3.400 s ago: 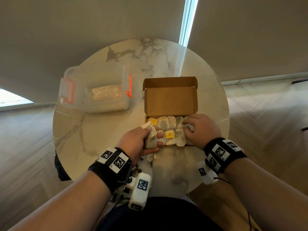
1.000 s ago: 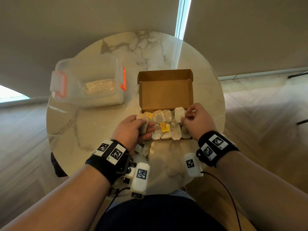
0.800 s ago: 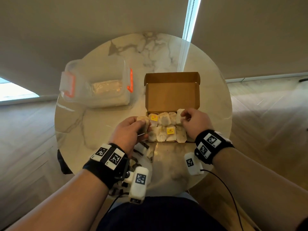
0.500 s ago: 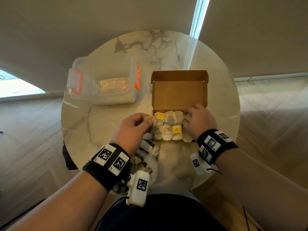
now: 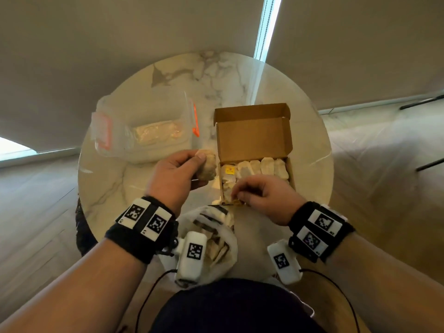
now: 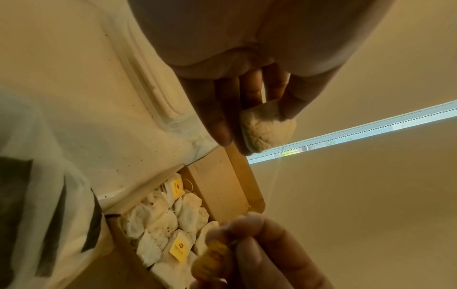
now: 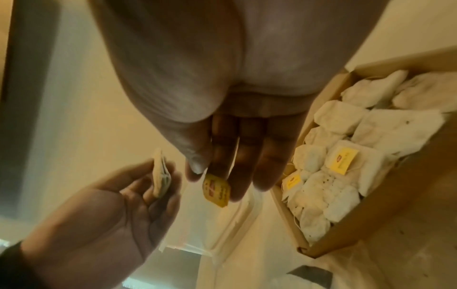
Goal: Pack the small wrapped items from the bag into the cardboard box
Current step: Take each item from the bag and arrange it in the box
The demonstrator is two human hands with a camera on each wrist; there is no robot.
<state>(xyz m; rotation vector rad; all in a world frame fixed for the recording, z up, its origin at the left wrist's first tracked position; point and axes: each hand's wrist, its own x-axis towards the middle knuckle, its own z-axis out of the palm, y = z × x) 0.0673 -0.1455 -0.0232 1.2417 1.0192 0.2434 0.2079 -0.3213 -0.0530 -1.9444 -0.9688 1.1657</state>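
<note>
On the round marble table [image 5: 168, 205], a clear plastic container [image 5: 144, 131] with orange clips stands at the far left part.

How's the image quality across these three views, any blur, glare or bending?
Head view: wide-angle bending at the edges, a bright window strip glaring on the marble table, left hand slightly smeared. Left wrist view: yellowish cast, teabag fairly sharp, right hand blurred. Right wrist view: soft, yellow tag blurred.

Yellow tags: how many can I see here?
3 yellow tags: one mid-box and one by the edge of the cardboard box, among the tea bags; the right hand pinches the third. Others may be hidden.
</note>
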